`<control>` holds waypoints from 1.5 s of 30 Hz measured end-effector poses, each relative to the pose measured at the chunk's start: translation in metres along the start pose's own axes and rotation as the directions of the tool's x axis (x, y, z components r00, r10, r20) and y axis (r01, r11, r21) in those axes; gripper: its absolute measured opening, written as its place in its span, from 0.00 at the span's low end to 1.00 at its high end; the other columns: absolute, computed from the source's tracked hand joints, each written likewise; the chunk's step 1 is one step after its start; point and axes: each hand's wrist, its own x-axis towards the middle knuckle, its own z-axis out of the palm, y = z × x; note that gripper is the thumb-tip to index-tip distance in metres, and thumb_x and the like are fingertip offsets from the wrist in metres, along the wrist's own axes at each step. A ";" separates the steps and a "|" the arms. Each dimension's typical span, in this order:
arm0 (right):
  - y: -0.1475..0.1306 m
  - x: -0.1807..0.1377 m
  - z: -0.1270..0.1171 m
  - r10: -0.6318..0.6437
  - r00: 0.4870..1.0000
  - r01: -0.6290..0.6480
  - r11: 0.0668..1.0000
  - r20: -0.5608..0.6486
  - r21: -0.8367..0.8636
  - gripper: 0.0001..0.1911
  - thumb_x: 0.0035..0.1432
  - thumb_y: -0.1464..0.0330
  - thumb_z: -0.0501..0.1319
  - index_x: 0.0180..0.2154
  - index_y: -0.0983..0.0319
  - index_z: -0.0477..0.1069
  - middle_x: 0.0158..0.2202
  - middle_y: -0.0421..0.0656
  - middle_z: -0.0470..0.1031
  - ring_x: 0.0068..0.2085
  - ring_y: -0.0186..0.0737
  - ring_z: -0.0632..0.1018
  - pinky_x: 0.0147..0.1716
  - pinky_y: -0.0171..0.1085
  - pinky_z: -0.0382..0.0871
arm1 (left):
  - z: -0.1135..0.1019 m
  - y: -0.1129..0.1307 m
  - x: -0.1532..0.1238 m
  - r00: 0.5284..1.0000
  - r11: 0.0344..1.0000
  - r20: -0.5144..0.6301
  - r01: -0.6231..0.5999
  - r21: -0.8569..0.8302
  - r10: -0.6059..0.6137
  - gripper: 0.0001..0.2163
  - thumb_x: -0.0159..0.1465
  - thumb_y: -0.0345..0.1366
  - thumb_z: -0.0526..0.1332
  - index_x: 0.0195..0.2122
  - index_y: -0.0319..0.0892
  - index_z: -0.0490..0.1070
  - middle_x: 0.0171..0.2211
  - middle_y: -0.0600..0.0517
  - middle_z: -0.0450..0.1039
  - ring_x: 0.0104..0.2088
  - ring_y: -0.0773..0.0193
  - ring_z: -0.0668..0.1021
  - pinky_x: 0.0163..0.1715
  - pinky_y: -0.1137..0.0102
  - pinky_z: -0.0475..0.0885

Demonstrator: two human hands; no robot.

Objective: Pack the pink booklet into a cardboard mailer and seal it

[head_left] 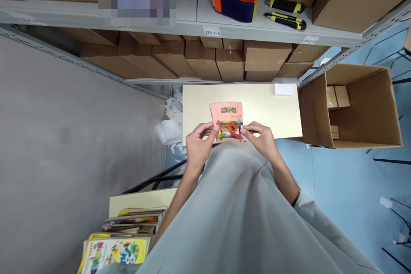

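We see a pink booklet (227, 114) with a bright picture on its cover, held near the front edge of the pale tabletop (269, 111). The grip of the left hand (199, 142) is closed on the booklet's left edge, and the grip of the right hand (260, 139) is closed on its right edge. Both thumbs show at the front; the other fingers are partly hidden, and we cannot tell how far they reach behind. We cannot tell either whether the booklet's lower edge touches the tabletop. Its large title is visible, but the smaller writing is hard to read.

At the back of the tabletop lies a white card (283, 90). To the left, white scraps (173, 109) are partly covered by the tabletop. To the right stands an open carton (313, 113); its wall hides part of the small boxes (342, 96) inside.

On the upper shelf (205, 6) we find a tape dispenser (236, 5) and 2 cutters (287, 6), while 1 area is pixelated and not recognisable. The boxes behind are cut off by the top border. At lower left, the stacked books (117, 252) are also cut off, and the grey-green clothing (250, 205) covers part of them.
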 end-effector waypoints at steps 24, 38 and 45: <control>-0.003 0.007 -0.021 0.218 0.966 -0.252 0.918 0.142 0.305 0.23 0.50 0.46 0.81 0.34 0.58 0.85 0.35 0.42 0.84 0.39 0.41 0.81 0.46 0.41 0.78 | -0.018 0.034 0.016 0.855 0.887 0.424 0.413 -0.206 -0.300 0.25 0.50 0.56 0.82 0.39 0.41 0.86 0.40 0.42 0.87 0.41 0.50 0.86 0.46 0.59 0.82; 0.003 0.001 0.003 0.280 0.901 -0.407 0.813 0.332 0.418 0.26 0.42 0.45 0.84 0.31 0.58 0.83 0.32 0.40 0.84 0.35 0.39 0.81 0.44 0.40 0.77 | -0.020 0.024 0.006 0.717 0.764 0.639 0.569 -0.305 -0.279 0.24 0.51 0.54 0.83 0.39 0.42 0.86 0.43 0.40 0.87 0.45 0.44 0.88 0.50 0.54 0.82; -0.001 -0.004 0.010 0.291 0.894 -0.428 0.783 0.342 0.451 0.27 0.40 0.45 0.84 0.32 0.58 0.85 0.32 0.41 0.85 0.35 0.40 0.82 0.45 0.40 0.79 | -0.023 0.017 0.005 0.749 0.775 0.604 0.543 -0.323 -0.274 0.24 0.51 0.54 0.83 0.40 0.41 0.86 0.43 0.40 0.87 0.45 0.47 0.87 0.49 0.59 0.80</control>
